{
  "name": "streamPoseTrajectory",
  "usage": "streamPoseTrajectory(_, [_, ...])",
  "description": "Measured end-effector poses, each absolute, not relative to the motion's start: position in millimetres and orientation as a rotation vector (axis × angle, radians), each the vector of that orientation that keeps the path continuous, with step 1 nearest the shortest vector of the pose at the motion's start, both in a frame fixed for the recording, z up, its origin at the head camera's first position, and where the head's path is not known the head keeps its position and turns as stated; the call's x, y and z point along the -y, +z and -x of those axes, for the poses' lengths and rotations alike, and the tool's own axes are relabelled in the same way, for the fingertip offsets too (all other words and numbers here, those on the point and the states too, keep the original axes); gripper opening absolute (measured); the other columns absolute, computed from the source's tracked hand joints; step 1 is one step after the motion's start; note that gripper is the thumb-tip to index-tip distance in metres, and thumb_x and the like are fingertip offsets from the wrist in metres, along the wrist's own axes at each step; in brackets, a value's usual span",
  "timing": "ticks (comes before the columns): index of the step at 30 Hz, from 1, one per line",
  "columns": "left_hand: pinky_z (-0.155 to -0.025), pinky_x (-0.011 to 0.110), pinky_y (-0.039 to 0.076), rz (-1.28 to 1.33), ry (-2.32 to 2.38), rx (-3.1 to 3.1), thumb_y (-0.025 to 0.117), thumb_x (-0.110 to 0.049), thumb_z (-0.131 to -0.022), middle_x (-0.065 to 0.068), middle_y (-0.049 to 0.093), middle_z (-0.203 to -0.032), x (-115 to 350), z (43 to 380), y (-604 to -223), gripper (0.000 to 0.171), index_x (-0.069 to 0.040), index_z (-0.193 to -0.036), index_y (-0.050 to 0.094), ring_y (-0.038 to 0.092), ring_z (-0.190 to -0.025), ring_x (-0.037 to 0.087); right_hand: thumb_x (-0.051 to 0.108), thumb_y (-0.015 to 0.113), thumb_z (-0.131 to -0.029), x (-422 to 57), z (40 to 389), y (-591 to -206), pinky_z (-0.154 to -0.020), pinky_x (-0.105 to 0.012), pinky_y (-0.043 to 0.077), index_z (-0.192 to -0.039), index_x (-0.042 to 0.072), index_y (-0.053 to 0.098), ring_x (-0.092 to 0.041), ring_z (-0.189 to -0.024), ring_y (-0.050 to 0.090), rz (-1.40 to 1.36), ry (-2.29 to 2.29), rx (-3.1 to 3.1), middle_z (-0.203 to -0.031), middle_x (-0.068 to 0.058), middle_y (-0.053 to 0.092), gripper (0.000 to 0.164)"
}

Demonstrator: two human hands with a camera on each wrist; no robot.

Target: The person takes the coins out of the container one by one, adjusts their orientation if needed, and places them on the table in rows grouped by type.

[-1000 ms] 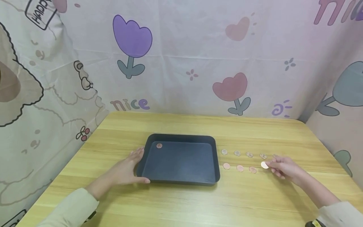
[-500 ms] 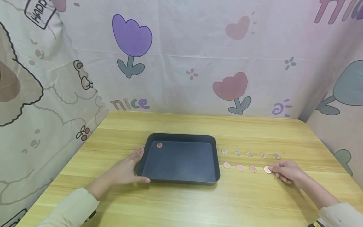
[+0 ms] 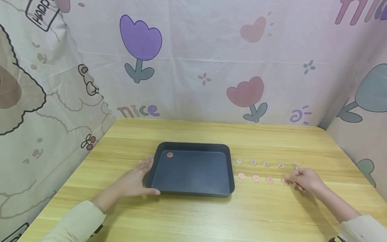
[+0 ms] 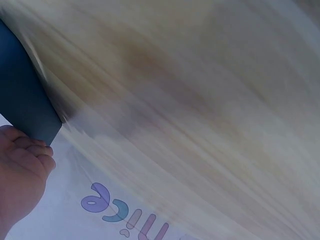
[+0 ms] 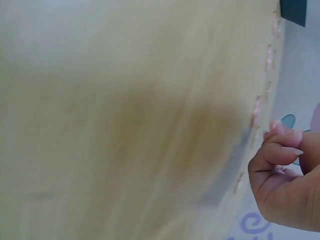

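A dark rectangular baking tray point(image 3: 190, 171) rests on the table with one copper coin point(image 3: 170, 155) in its far left corner. My left hand point(image 3: 136, 179) lies against the tray's left side, fingers along the wall and thumb point(image 3: 151, 191) at the front corner. To the right, my right hand point(image 3: 305, 179) has its fingers bent at the last coin point(image 3: 284, 182) of a copper row. That coin looks flat on the wood, its right edge covered by the fingertips. Whether they still pinch it is hidden; in the right wrist view the hand point(image 5: 285, 175) shows curled fingers.
Several silver coins, such as this one point(image 3: 253, 162), form a row behind the copper ones point(image 3: 256, 178), right of the tray. The wooden table point(image 3: 193, 218) meets a printed cloth backdrop point(image 3: 193, 67) at its far edge and another on the left.
My right hand has lowered a copper coin from just above the table onto the row's right end, then shifted slightly up and left. The left hand and tray stay put.
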State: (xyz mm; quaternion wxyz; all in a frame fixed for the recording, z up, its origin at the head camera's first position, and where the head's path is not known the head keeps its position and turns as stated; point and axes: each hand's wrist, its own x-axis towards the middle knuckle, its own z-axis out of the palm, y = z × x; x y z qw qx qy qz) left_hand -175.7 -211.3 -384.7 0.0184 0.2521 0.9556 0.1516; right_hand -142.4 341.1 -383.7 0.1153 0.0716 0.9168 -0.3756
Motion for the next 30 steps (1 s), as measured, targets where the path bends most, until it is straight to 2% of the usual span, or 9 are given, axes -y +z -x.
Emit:
streamPoseTrajectory(9, [-0.108, 0.058, 0.028, -0.773, 0.478, -2.968, 0.067, -0.069, -0.064, 0.024, 0.023, -0.150, 211, 175, -384, 0.117, 0.011, -0.140, 0.027, 0.025, -0.135, 0.047, 0.022, 0.054, -0.093, -307, 153, -361, -0.045, -0.020, 0.042, -0.091, -0.006, 0.055, -0.005, -0.047, 0.045, -0.126, -1.243, -2.762, -0.061, 0.002, 0.055, 0.028])
streamPoseTrajectory(14, [-0.109, 0.057, 0.028, -0.773, 0.478, -2.966, 0.068, -0.068, -0.064, 0.024, 0.024, -0.150, 211, 175, -384, 0.117, 0.011, -0.140, 0.027, 0.025, -0.136, 0.046, 0.020, 0.056, -0.092, -282, 158, -355, -0.040, -0.018, 0.039, -0.092, -0.008, 0.054, -0.003, -0.045, 0.043, -0.060, -1.441, -2.735, -0.060, 0.003, 0.054, 0.028])
streamPoseTrajectory(25, [-0.109, 0.057, 0.029, -0.773, 0.453, -2.969, 0.068, -0.068, -0.064, 0.024, 0.024, -0.150, 212, 176, -384, 0.116, 0.011, -0.140, 0.028, 0.026, -0.136, 0.046, 0.018, 0.061, -0.089, -225, 169, -347, -0.042, -0.016, 0.039, -0.097, -0.008, 0.054, -0.002, -0.046, 0.043, 0.047, -1.704, -2.580, -0.060, 0.007, 0.053, 0.028])
streamPoseTrajectory(30, [-0.109, 0.057, 0.029, -0.770, 0.453, -2.966, 0.066, -0.070, -0.064, 0.024, 0.024, -0.150, 212, 176, -384, 0.117, 0.010, -0.140, 0.028, 0.025, -0.136, 0.046, 0.013, 0.062, -0.087, -199, 178, -342, -0.043, -0.016, 0.040, -0.097, -0.009, 0.055, -0.003, -0.046, 0.044, 0.134, -1.771, -2.526, -0.060, 0.005, 0.054, 0.025])
